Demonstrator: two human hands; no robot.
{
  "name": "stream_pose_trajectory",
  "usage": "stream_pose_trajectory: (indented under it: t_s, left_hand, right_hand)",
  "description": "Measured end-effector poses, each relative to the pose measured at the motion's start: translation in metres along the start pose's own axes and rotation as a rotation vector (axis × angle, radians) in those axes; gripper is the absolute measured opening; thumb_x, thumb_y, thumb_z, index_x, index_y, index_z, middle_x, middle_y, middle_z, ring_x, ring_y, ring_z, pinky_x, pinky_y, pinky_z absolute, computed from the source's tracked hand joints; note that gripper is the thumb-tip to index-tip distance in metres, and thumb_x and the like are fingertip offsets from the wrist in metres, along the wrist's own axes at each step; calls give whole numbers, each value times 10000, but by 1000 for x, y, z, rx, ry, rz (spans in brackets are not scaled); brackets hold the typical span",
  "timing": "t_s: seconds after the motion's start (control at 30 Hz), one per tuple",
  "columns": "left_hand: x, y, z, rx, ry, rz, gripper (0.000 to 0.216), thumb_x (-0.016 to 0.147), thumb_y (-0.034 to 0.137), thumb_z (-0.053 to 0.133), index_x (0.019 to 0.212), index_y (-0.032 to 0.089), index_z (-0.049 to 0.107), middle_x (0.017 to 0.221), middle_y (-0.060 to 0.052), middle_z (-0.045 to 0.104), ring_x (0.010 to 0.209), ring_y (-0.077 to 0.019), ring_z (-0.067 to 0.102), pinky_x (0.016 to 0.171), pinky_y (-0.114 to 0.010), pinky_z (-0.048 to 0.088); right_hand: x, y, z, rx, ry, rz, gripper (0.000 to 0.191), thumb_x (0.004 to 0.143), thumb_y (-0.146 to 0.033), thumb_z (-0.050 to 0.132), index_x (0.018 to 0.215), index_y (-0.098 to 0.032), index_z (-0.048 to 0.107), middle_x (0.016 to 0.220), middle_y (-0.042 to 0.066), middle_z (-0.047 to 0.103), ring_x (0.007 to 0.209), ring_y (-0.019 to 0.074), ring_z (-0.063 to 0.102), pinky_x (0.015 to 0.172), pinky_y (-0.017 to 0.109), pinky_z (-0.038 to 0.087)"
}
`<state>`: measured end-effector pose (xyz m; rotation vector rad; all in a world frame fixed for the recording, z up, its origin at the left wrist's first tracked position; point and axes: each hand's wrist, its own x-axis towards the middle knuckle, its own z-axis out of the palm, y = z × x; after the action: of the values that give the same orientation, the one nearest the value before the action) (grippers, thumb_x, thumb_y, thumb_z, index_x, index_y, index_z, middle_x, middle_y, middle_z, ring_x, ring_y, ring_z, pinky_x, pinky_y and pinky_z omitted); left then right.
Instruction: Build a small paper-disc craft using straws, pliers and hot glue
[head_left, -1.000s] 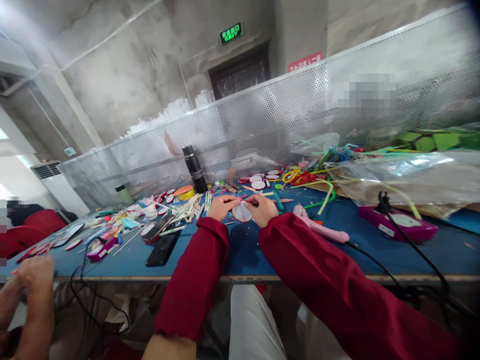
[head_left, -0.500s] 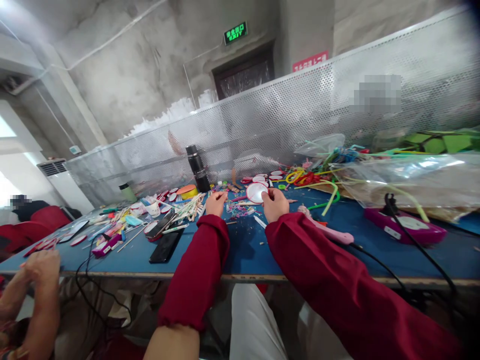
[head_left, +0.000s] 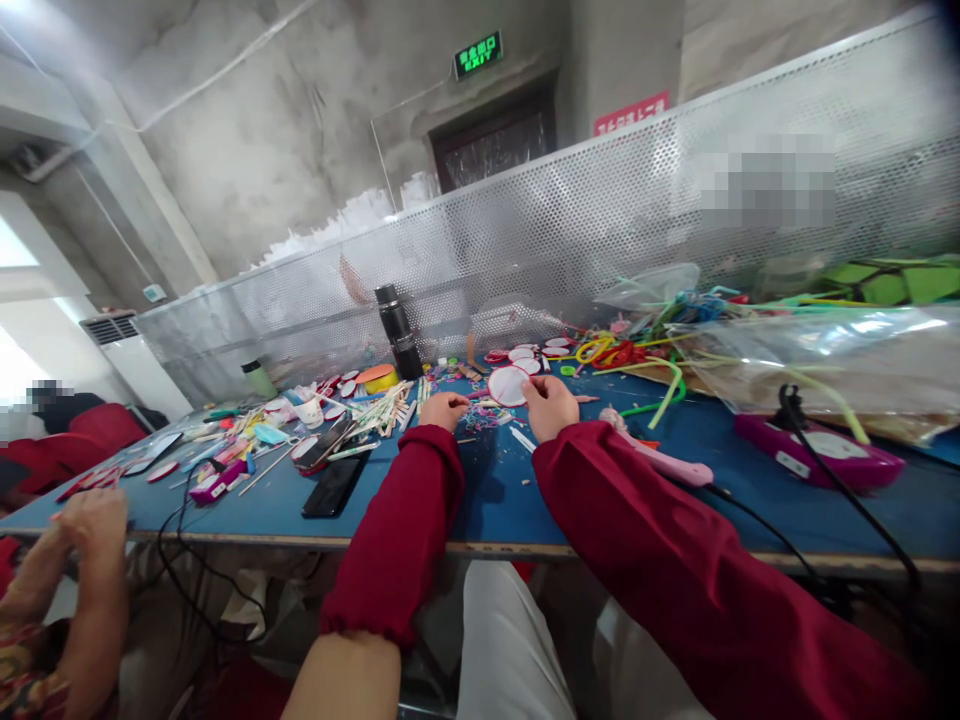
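My right hand (head_left: 553, 407) pinches a round white disc with a red rim (head_left: 508, 386) by its right edge, just above the blue table. Left of the disc, my left hand (head_left: 442, 410) has its fingertips pressed together; whatever may be between them is too small to make out. Thin coloured strands (head_left: 487, 418) lie on the table behind and between the hands. Nearer to me, close to the right wrist, is a slim white pen-like piece (head_left: 522, 438). A pink hot-glue gun (head_left: 660, 460) with a cable rests beside my right forearm.
Several more red-rimmed discs (head_left: 556, 350) lie at the back. A black bottle (head_left: 399, 335) stands by the perforated metal screen (head_left: 480, 260). Sticks (head_left: 390, 410), a black phone (head_left: 335, 487) and a purple box (head_left: 817, 452) are around. At far left are another person's hands (head_left: 96, 520).
The disc has tilted slightly and shifted a little left in my right hand. My left hand has moved slightly right and lower. The whole view has shifted a bit.
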<state>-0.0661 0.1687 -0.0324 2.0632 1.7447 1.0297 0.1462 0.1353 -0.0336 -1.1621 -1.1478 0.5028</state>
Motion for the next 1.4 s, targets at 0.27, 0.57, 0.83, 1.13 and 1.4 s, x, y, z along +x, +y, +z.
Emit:
stream_pose_trajectory:
  t_s: [0.27, 0.57, 0.83, 1.13, 1.4]
  left_hand:
    - [0, 1, -1, 85, -45, -26, 184, 832, 204, 687, 985, 197, 789, 955, -44, 773, 890, -170, 676, 848, -258, 506]
    - [-5, 6, -6, 144, -47, -37, 180, 840, 218, 676, 976, 205, 793, 954, -33, 773, 872, -165, 669, 822, -245, 505]
    - [-3, -3, -13, 197, 2, -106, 203, 856, 246, 646, 1002, 217, 784, 975, -30, 770, 878, -166, 669, 821, -244, 499]
    - [-4, 1, -13, 219, -51, -91, 191, 856, 254, 657, 989, 220, 790, 949, -20, 771, 837, -149, 671, 791, -220, 510]
    - [-6, 5, -8, 283, -83, -39, 222, 878, 281, 645, 1045, 231, 783, 998, -20, 774, 902, -156, 683, 831, -222, 518]
  right_hand:
    - [-6, -12, -5, -63, -17, 11, 229, 742, -411, 546, 772, -202, 636, 720, 30, 662, 683, 186, 550, 674, 310, 413]
    - [-8, -19, -6, -123, -54, 21, 179, 758, -354, 551, 769, -200, 641, 732, 40, 675, 687, 192, 569, 683, 311, 423]
    - [-8, -19, -7, -142, -57, 17, 183, 779, -342, 548, 792, -190, 650, 766, 54, 689, 701, 192, 581, 692, 309, 428]
    - [-8, -17, -6, -150, -35, -2, 177, 780, -348, 556, 801, -199, 649, 790, 59, 702, 715, 195, 585, 703, 310, 439]
    - [-7, -14, -5, -157, -47, -2, 187, 782, -354, 548, 792, -200, 654, 767, 55, 699, 697, 194, 585, 684, 310, 432]
